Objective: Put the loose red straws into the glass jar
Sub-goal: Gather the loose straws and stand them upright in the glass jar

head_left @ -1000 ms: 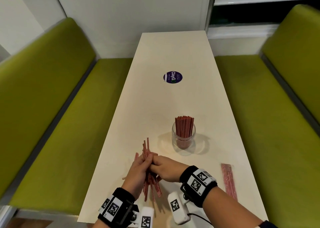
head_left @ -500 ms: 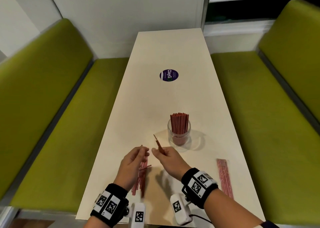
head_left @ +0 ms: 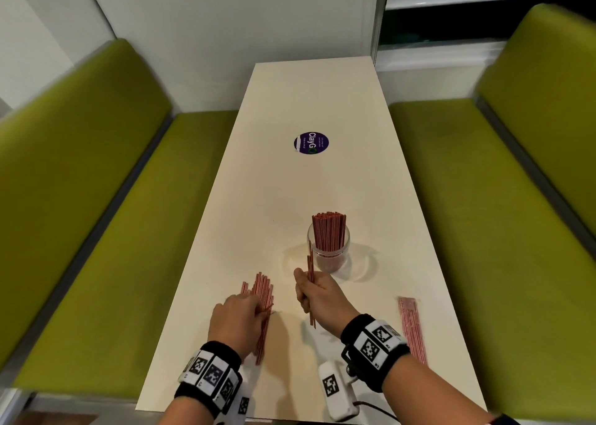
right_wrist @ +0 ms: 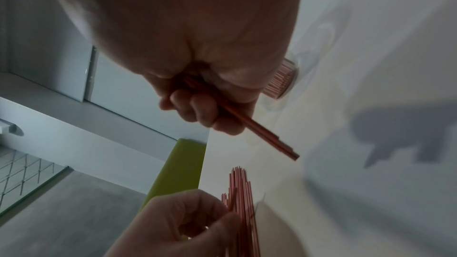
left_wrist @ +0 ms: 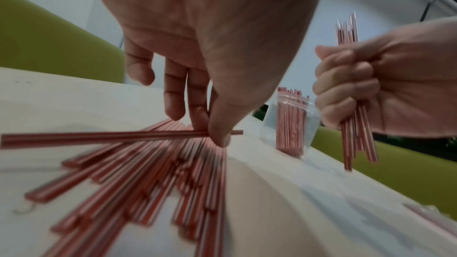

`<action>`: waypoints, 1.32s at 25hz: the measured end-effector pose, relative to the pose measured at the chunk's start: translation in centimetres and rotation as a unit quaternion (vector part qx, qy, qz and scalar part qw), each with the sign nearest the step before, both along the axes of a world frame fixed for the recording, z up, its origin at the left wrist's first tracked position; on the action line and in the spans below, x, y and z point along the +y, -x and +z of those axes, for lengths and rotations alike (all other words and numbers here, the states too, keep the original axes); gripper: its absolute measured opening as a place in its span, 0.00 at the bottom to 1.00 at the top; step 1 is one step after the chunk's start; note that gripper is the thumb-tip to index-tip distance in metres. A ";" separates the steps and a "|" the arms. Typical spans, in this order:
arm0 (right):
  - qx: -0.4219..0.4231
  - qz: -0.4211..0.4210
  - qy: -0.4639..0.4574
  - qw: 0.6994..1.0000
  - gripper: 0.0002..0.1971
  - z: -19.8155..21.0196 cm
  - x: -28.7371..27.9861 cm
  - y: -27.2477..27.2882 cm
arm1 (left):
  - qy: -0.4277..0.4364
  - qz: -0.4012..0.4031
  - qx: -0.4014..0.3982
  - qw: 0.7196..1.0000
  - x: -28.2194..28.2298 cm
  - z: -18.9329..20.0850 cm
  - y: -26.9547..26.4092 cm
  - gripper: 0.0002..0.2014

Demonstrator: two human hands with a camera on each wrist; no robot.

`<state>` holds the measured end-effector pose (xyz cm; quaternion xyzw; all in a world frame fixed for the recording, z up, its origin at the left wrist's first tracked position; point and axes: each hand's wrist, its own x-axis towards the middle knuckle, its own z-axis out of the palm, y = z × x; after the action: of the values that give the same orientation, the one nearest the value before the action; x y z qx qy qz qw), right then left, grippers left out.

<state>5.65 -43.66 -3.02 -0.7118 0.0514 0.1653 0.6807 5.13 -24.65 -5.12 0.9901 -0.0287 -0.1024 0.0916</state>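
Observation:
The glass jar [head_left: 329, 256] stands mid-table, packed with upright red straws [head_left: 328, 231]. My right hand [head_left: 306, 287] is just in front of it and grips a small bundle of red straws [head_left: 310, 263], held nearly upright; the grip shows in the left wrist view [left_wrist: 356, 134]. My left hand [head_left: 258, 308] is down on the loose pile of straws [head_left: 263, 290] at the near left. Its thumb and fingers pinch a single straw [left_wrist: 111, 138] lying across the pile [left_wrist: 148, 173]. The jar [left_wrist: 289, 122] is behind the two hands.
A sealed packet of red straws [head_left: 411, 327] lies near the table's right edge. A round purple sticker [head_left: 311, 143] sits farther up the white table [head_left: 322, 101]. Green benches [head_left: 96, 231] flank both sides.
The hands, joined on one bundle a second ago, have parted. My right hand carried its straws toward the jar and stood them upright; my left hand dropped onto the pile and pinched one straw.

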 end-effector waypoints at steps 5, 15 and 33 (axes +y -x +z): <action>0.002 0.017 -0.023 1.000 0.15 -0.3 -0.3 0.3 | 0.435 0.165 -0.016 0.885 -1.8 5.0 -0.2 0.03; -0.018 0.140 0.096 0.985 0.26 0.3 -0.7 1.0 | 0.627 0.140 0.013 0.766 -3.7 8.4 -0.2 0.14; 0.028 -0.078 -0.350 0.933 0.24 3.8 0.6 0.1 | 0.778 0.413 0.309 0.358 -6.8 5.3 1.5 0.32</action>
<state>5.53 -43.08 0.74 -0.4170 0.0642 0.1389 0.8959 3.61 -31.45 0.23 0.2634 0.3473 -0.2829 0.8544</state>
